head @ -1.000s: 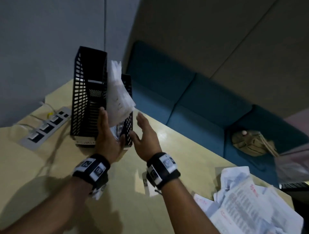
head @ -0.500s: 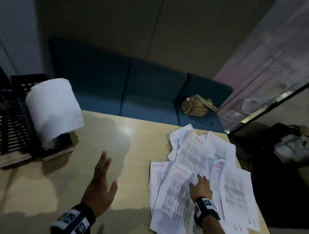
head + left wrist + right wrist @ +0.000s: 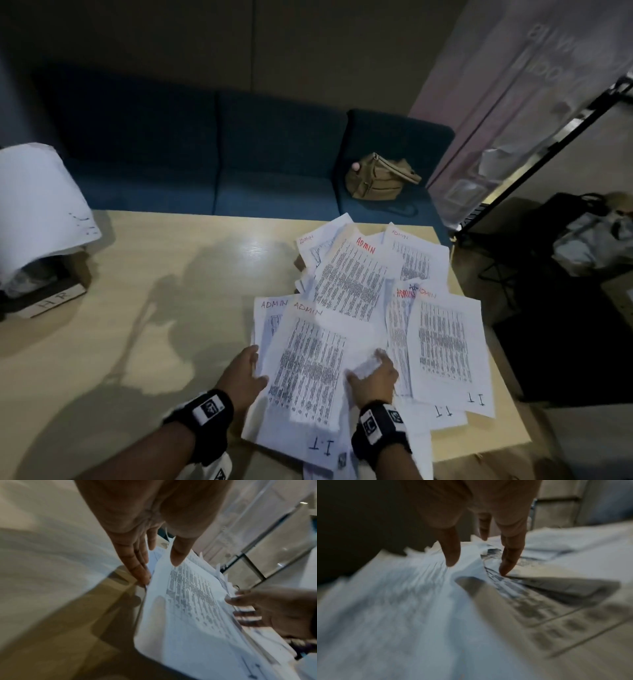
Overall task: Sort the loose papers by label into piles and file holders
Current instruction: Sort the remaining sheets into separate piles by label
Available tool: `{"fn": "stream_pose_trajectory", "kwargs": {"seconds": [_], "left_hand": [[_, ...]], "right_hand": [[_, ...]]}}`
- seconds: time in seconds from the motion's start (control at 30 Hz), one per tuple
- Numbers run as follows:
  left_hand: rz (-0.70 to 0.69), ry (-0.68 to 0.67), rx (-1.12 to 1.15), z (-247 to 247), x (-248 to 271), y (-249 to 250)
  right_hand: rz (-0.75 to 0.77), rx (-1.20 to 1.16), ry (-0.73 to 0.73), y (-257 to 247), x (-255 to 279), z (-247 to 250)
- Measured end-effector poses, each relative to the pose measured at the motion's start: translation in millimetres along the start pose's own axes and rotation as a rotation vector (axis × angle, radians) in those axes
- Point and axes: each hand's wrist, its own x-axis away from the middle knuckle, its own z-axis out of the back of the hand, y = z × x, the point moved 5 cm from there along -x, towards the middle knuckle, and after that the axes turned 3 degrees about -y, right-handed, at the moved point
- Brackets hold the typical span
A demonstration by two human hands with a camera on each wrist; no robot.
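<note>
Loose printed papers (image 3: 442, 342) marked ADMIN and I.T lie fanned over the right half of the wooden table (image 3: 154, 325). My left hand (image 3: 255, 365) (image 3: 161, 568) lies with straight fingers along the left edge of the top ADMIN sheet (image 3: 308, 359) (image 3: 188, 608), thumb over the sheet. My right hand (image 3: 364, 371) (image 3: 476, 563) pinches the same sheet's (image 3: 402, 595) right side, and the paper bunches between thumb and finger. At the far left a file holder with an HR label (image 3: 51, 301) holds white sheets (image 3: 37, 205) that curl over forward.
A dark blue sofa (image 3: 239, 171) runs behind the table, with a tan bag (image 3: 380, 178) on its right seat. The table's right edge (image 3: 479, 325) is just past the papers. Beyond it are a black frame (image 3: 534, 164) and bags on the floor (image 3: 589, 236).
Both hands left the file holder and came right to the paper pile. The left hand moved from bare table to the top sheet's left edge. The right hand took hold of that sheet.
</note>
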Motion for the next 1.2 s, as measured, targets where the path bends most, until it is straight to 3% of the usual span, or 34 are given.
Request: {"fn": "stream_pose_trajectory", "kwargs": {"seconds": [0.03, 0.1, 0.23, 0.3, 0.37, 0.43, 0.5, 0.6, 0.67, 0.77, 0.93, 1.07, 1.2], "left_hand": [[0.024, 0.012, 0.022, -4, -2, 0], [0.045, 0.073, 0.034, -8, -4, 2], [0.052, 0.191, 0.034, -12, -4, 5], [0.043, 0.224, 0.058, -13, -6, 8], [0.033, 0.214, 0.088, -15, -10, 11], [0.034, 0.216, 0.065, -15, -17, 9], [0.059, 0.219, 0.048, -16, -26, 3], [0.070, 0.255, 0.019, -19, -22, 13], [0.079, 0.266, 0.002, -21, -23, 14], [0.081, 0.277, 0.034, -22, -27, 18], [-0.002, 0.268, 0.069, -32, -31, 35], [0.036, 0.292, 0.147, -40, -37, 40], [0.021, 0.321, 0.285, -45, -35, 57]], "right_hand": [[-0.094, -0.120, -0.057, 2, -2, 0], [-0.098, -0.188, -0.191, -7, -1, -3], [0.272, -0.002, -0.466, -35, 7, -5], [0.358, 0.026, -0.523, -49, -2, 9], [0.348, -0.048, -0.398, -53, -32, 43], [0.248, -0.049, -0.072, -39, -74, 95], [0.026, 0.159, 0.214, -3, -111, 143], [-0.356, 0.345, 0.235, 73, -138, 180], [-0.420, 0.378, 0.170, 116, -144, 186], [-0.377, 0.290, 0.193, 136, -147, 194], [-0.222, 0.062, 0.308, 112, -138, 209], [-0.087, -0.126, 0.367, 93, -131, 216], [0.096, -0.322, 0.305, 57, -118, 220]]}}
